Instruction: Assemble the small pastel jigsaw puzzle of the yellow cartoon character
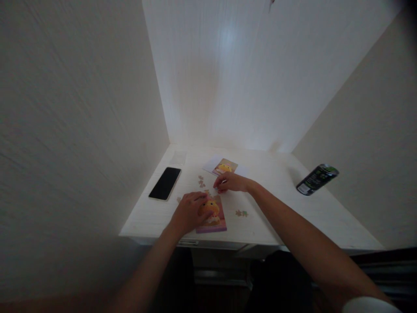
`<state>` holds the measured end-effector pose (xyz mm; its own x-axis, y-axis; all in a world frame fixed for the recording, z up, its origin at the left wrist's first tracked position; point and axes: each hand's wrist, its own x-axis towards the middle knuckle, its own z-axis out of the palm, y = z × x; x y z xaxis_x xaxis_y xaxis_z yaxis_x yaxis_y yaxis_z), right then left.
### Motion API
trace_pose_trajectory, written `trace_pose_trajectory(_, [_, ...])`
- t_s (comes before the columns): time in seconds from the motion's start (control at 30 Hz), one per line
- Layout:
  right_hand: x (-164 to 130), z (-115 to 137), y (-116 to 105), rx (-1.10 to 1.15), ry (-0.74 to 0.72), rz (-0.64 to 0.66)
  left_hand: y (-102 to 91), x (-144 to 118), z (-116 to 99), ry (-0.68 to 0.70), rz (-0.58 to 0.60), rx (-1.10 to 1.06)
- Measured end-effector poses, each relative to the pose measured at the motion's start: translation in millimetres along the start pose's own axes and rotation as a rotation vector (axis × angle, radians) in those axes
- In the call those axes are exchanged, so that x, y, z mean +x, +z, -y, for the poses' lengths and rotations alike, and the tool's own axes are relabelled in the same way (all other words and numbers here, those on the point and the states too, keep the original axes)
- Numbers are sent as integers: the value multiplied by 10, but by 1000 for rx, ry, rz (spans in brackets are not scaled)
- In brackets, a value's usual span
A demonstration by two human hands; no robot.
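Note:
A small jigsaw puzzle with a yellow cartoon figure on pink lies near the front edge of a white table. My left hand rests flat on the puzzle's left part, fingers down on it. My right hand sits just beyond the puzzle's top edge, fingertips pinched on what looks like a small puzzle piece; the piece itself is too small to make out. Loose pieces lie just left of that hand, and two more pieces lie right of the puzzle.
A picture card with the same yellow figure lies farther back on a white sheet. A black phone lies at the table's left. A dark drink can stands at the right. White walls close in on the left, back and right.

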<state>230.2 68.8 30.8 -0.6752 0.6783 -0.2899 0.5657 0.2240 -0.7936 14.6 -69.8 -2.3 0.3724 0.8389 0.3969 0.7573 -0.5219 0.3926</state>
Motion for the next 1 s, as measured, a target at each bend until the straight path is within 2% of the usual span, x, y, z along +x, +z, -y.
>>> trace_pose_trajectory(0.13, [-1, -20, -7, -61, -22, -15, -9, 10, -7, 4, 3, -3])
trace_pose_trajectory(0.43, [33, -74, 7, -39, -63, -30, -15, 18, -21, -8, -22, -23])
trace_pose_trajectory(0.6, [115, -57, 49, -72, -93, -61, -11, 30, 1, -95, -140, -6])
trace_pose_trajectory(0.7, [131, -53, 27, -93, -123, -96, -60, 7, 82, -196, -245, 29])
trace_pose_trajectory(0.77, [120, -76, -9, -86, -142, -117, -112, -2, 172, -250, -275, 53])
trace_pose_trajectory(0.87, [93, -149, -71, -42, -166, -154, -186, 67, 320, -275, -231, 75])
trace_pose_trajectory(1.0, [85, -262, -100, 33, -201, -225, -206, 387, 465, -223, -80, 77])
